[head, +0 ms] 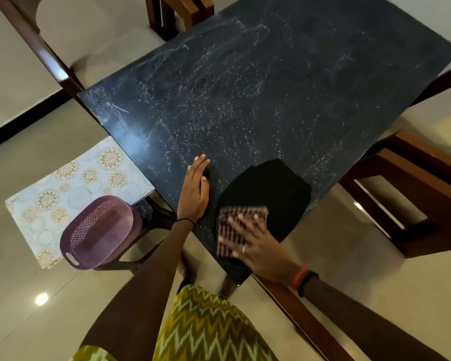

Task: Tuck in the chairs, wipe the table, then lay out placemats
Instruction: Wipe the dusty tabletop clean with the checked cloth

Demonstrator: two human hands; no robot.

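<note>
Wiping is in hand: the right hand, grip wide and flat, presses a brown checked cloth on the near corner of the dark speckled stone table, the left hand flat alongside; next, I judge, a sweep across the streaky far surface.

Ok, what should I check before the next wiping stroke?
1. Checked cloth pressed flat under right hand: ok.
2. Left hand flat on table, beside the cloth, not on it: ok.
3. Surface clean: only a dark wiped patch by the cloth, speckles elsewhere: not ok.
4. Purple basket off the table: ok.
5. Wooden chair fully tucked in: cannot tell.
</note>
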